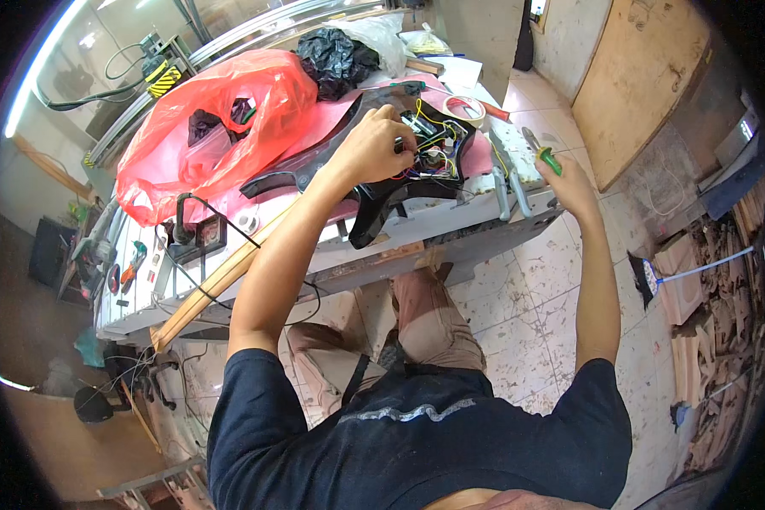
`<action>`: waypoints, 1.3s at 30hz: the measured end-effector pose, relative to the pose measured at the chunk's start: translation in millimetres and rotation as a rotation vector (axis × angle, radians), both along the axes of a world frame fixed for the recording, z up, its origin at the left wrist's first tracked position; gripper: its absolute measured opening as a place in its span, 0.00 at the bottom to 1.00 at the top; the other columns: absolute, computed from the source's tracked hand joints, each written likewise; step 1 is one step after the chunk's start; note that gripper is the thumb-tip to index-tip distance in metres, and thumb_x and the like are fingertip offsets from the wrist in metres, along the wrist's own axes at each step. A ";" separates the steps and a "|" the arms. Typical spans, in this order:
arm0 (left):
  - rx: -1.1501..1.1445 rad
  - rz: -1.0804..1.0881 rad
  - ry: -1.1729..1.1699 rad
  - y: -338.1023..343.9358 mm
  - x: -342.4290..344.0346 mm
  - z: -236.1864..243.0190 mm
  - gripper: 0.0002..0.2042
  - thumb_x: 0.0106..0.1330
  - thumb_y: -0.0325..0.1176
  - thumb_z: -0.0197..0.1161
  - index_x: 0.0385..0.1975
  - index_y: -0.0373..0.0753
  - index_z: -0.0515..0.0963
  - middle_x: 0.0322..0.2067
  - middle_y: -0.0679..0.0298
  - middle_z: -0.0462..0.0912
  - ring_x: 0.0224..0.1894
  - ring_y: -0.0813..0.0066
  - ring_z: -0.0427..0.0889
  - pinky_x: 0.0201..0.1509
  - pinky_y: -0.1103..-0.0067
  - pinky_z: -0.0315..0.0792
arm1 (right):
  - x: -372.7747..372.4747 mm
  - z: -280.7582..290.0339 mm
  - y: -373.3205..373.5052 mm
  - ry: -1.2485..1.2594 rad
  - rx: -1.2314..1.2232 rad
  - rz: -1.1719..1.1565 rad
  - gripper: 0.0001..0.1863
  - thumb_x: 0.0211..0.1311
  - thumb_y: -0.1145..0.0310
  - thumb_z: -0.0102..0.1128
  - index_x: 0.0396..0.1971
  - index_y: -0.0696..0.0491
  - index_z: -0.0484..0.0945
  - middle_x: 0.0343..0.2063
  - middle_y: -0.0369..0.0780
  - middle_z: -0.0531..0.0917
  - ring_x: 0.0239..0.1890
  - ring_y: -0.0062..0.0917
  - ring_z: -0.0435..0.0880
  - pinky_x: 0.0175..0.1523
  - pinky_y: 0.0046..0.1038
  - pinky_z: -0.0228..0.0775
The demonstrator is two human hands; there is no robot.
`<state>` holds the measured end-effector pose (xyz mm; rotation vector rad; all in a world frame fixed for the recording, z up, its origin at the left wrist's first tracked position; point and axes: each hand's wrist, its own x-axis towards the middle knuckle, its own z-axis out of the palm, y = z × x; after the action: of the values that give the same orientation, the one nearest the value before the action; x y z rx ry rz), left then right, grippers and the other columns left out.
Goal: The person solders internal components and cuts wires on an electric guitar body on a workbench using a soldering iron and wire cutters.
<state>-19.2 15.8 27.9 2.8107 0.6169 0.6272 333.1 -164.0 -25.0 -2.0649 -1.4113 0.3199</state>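
On the table lies a black plastic shell (374, 212) with curved arms and an uncovered middle full of circuit parts and coloured wires (438, 153). My left hand (374, 146) reaches over it, fingers bent and pinched at the left side of the wiring. A small dark piece shows at its fingertips, too covered to name. Off the table's right end, my right hand (572, 189) grips green-handled pliers (550, 161), their metal nose pointing up and away. A grey-handled hand tool (510, 194) lies at the table's near right edge, between my right hand and the shell.
A red plastic bag (272, 85) covers the table's left part, with a black bag (336, 64) behind. A tape roll (464, 110) sits beyond the shell. Near the front edge are a wooden strip (204, 302) and a socket box (202, 238) with a cable.
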 end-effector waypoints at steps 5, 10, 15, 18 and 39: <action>0.023 -0.070 -0.146 -7.4 5.4 -2.6 0.10 0.53 0.34 0.70 0.36 0.44 0.88 0.44 0.55 0.77 0.52 0.56 0.76 0.60 0.67 0.70 | -3.7 -11.0 2.9 0.002 0.005 0.040 0.27 0.67 0.44 0.59 0.42 0.56 0.83 0.28 0.51 0.85 0.36 0.45 0.87 0.43 0.42 0.74; 0.046 0.052 -0.047 -14.2 9.5 -1.3 0.10 0.53 0.32 0.69 0.35 0.44 0.88 0.45 0.55 0.76 0.53 0.55 0.74 0.59 0.66 0.71 | -5.5 -7.7 0.8 -0.019 -0.027 0.027 0.26 0.67 0.45 0.60 0.42 0.57 0.83 0.30 0.51 0.85 0.36 0.46 0.86 0.44 0.41 0.73; 0.093 0.062 -0.057 -19.8 8.2 -5.1 0.10 0.51 0.32 0.68 0.35 0.45 0.88 0.47 0.55 0.76 0.53 0.54 0.74 0.57 0.64 0.71 | -10.3 -8.0 -1.2 -0.016 0.062 0.040 0.23 0.68 0.51 0.61 0.30 0.59 0.79 0.20 0.40 0.80 0.24 0.27 0.78 0.33 0.32 0.68; 0.149 0.127 -0.018 -29.3 15.3 -5.1 0.09 0.52 0.33 0.68 0.33 0.45 0.89 0.48 0.56 0.75 0.54 0.54 0.73 0.56 0.63 0.71 | -9.5 -7.4 -4.9 -0.048 0.082 0.042 0.22 0.68 0.51 0.61 0.30 0.59 0.78 0.20 0.40 0.79 0.24 0.26 0.78 0.33 0.31 0.68; -0.098 0.086 -0.222 -7.7 11.9 -17.9 0.10 0.54 0.34 0.71 0.33 0.38 0.90 0.41 0.53 0.81 0.46 0.56 0.82 0.52 0.69 0.76 | -119.2 62.2 3.0 -0.912 0.253 0.319 0.13 0.60 0.76 0.60 0.45 0.55 0.74 0.35 0.41 0.80 0.33 0.33 0.88 0.33 0.33 0.82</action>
<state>-7.3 8.1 10.0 2.5885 0.7067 0.8850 213.9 -161.0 37.2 -1.8187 -2.1599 -0.7435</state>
